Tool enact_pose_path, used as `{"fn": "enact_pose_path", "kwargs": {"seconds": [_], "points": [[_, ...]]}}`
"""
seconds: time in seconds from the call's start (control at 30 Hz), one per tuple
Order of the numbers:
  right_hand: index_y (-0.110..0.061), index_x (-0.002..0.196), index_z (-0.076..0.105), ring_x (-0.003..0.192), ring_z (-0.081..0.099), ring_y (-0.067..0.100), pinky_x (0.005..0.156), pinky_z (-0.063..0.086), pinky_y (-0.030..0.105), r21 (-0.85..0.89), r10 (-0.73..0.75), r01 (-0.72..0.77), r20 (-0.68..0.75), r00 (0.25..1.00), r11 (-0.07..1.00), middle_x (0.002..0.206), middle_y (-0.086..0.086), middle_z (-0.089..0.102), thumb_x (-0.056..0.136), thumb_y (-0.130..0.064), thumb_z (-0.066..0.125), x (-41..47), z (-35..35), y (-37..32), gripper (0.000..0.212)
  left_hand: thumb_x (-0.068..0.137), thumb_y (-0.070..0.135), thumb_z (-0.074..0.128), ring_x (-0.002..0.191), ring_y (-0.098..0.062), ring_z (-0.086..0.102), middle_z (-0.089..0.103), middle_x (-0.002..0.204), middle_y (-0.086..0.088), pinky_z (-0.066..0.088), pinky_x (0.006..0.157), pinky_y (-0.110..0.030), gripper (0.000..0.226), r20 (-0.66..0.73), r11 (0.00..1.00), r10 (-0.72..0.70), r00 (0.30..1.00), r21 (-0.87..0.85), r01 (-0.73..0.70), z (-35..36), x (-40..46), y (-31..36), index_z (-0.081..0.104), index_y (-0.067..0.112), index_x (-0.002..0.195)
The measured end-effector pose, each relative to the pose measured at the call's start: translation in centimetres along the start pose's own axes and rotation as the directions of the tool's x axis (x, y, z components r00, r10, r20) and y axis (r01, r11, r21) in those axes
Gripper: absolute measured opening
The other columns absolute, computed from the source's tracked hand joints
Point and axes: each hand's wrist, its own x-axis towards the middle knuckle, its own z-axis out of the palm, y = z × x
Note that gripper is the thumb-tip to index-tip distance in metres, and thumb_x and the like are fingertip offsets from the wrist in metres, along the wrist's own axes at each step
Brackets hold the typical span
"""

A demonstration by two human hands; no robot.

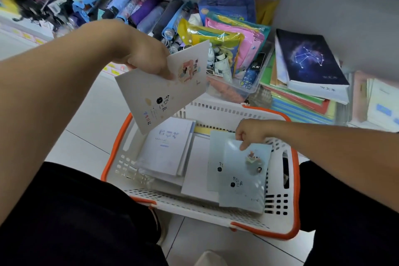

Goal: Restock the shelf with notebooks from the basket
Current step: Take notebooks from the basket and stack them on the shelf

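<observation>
White notebook (160, 88) is being pinched by the left hand (144, 56); right hand (251, 134) is pinching a blue notebook (244, 177) over the basket (289, 218), shelf (323, 6) beyond.

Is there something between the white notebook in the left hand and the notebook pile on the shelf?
Nothing visible blocks it. The left hand holds the white notebook above the basket; open air lies between it and the dark constellation notebook topping the pile.

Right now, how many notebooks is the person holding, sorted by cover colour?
White cover: 1, the white notebook held by the left hand above the basket.
Pale blue cover: 1, the pale blue notebook pinched by the right hand inside the basket.
Total: 2
</observation>
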Motion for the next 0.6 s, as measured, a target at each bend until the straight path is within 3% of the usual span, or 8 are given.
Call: {"fn": "enact_pose_path", "kwargs": {"seconds": [0.03, 0.1, 0.2, 0.27, 0.33, 0.43, 0.5, 0.6], "points": [[-0.015, 0.079, 0.054, 0.063, 0.045, 0.013, 0.061, 0.038, 0.025, 0.063, -0.076, 0.07, 0.089, 0.993, 0.996, 0.067, -0.007, 0.051, 0.088, -0.018, 0.076, -1.0, -1.9, -0.7, 0.024, 0.095, 0.03, 0.062, 0.068, -0.016, 0.074, 0.076, 0.076, 0.003, 0.058, 0.065, -0.032, 0.014, -0.006, 1.0, 0.008, 1.0, 0.001, -0.008, -0.1, -0.1, 0.0, 0.064, 0.018, 0.102], [-0.013, 0.079, 0.052, 0.055, 0.042, 0.009, 0.055, 0.038, 0.023, 0.14, -0.206, 0.187, 0.137, 0.969, 0.972, 0.057, -0.01, 0.05, 0.091, -0.013, 0.073, -3.7, -6.1, -2.0, 0.024, 0.096, 0.029, 0.06, 0.079, -0.021, 0.073, 0.075, 0.09, -0.003, 0.059, 0.079, -0.039, 0.021, -0.033, 1.0, 0.021, 0.999, -0.013, -0.021, -0.3, 0.0, 0.0, 0.063, 0.016, 0.112], [-0.018, 0.089, 0.067, 0.063, 0.062, 0.003, 0.061, 0.049, 0.019, 0.237, -0.37, 0.365, -0.022, 0.929, 0.9, 0.073, -0.009, 0.072, 0.089, -0.021, 0.073, -8.9, -12.3, -4.1, 0.007, 0.097, 0.031, 0.057, 0.088, -0.02, 0.071, 0.073, 0.099, -0.002, 0.057, 0.086, -0.04, 0.022, -0.097, 0.995, 0.096, 0.991, -0.021, -0.099, -0.6, -0.5, 0.3, 0.064, 0.018, 0.114], [-0.02, 0.099, 0.072, 0.083, 0.073, 0.012, 0.071, 0.057, 0.025, 0.352, -0.424, 0.476, -0.219, 0.879, 0.806, 0.094, 0.001, 0.078, 0.086, -0.028, 0.072, -11.5, -15.4, -5.0, 0.015, 0.096, 0.034, 0.058, 0.095, -0.019, 0.069, 0.073, 0.104, -0.001, 0.056, 0.09, -0.039, 0.023, -0.149, 0.98, 0.168, 0.974, -0.082, -0.181, -0.7, -0.8, 0.7, 0.065, 0.021, 0.113], [-0.018, 0.099, 0.073, 0.08, 0.072, 0.014, 0.07, 0.058, 0.029, 0.406, -0.406, 0.582, -0.442, 0.8, 0.704, 0.094, 0.004, 0.077, 0.088, -0.027, 0.069, -12.9, -17.7, -5.7, 0.014, 0.095, 0.032, 0.061, 0.099, -0.02, 0.07, 0.073, 0.109, -0.002, 0.056, 0.09, -0.039, 0.024, -0.179, 0.921, 0.228, 0.957, -0.278, -0.272, -0.6, -1.0, 1.1, 0.066, 0.02, 0.115], [-0.02, 0.086, 0.073, 0.065, 0.056, 0.011, 0.059, 0.045, 0.02, 0.314, -0.292, 0.686, -0.733, 0.614, 0.656, 0.076, 0.003, 0.065, 0.094, -0.018, 0.068, -13.2, -20.1, -6.8, 0.009, 0.098, 0.038, 0.055, 0.1, -0.028, 0.071, 0.074, 0.11, -0.006, 0.058, 0.087, -0.043, 0.033, -0.231, 0.711, 0.23, 0.945, -0.624, -0.325, -1.1, -1.3, 2.5, 0.065, 0.013, 0.118], [-0.017, 0.087, 0.073, 0.067, 0.049, 0.014, 0.062, 0.041, 0.023, 0.276, -0.217, 0.694, -0.818, 0.533, 0.664, 0.072, 0.008, 0.057, 0.094, -0.015, 0.068, -13.2, -21.2, -7.3, 0.008, 0.099, 0.05, 0.046, 0.091, -0.017, 0.073, 0.075, 0.106, 0.001, 0.059, 0.076, -0.032, 0.042, -0.316, 0.599, 0.17, 0.934, -0.72, -0.352, -1.5, -1.7, 3.3, 0.066, 0.018, 0.118], [-0.013, 0.093, 0.076, 0.074, 0.055, 0.022, 0.071, 0.045, 0.035, 0.341, -0.115, 0.713, -0.854, 0.507, 0.613, 0.085, 0.03, 0.067, 0.093, -0.014, 0.069, -13.2, -21.7, -7.8, 0.006, 0.091, 0.055, 0.054, 0.094, -0.014, 0.073, 0.073, 0.114, 0.004, 0.059, 0.065, -0.024, 0.048, -0.304, 0.479, 0.205, 0.93, -0.798, -0.366, -2.0, -2.6, 3.7, 0.06, 0.026, 0.128]]}}
